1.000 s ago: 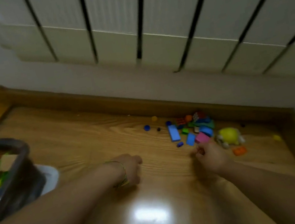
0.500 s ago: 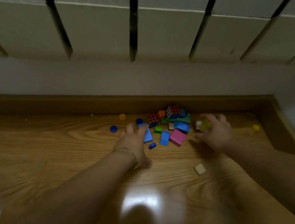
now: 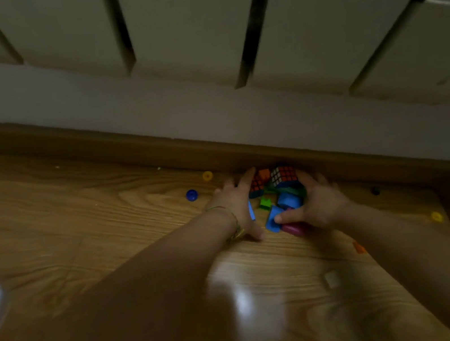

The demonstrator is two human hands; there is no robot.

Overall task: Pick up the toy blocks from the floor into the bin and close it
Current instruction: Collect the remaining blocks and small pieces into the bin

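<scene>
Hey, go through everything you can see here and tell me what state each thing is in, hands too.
Block pile: bunched on the floor by the skirting.
Left hand: presses straight fingers against the pile's left side.
Right hand: cups the pile's right side.
Puzzle cube: at the pile's far edge.
Blue round piece: loose on the floor, untouched.
Orange block: loose on the floor, untouched.

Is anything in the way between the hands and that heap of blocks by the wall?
Nothing visible. The left hand and right hand flank the heap of blocks, touching its sides. The bin is out of view, so that path cannot be judged.
</scene>
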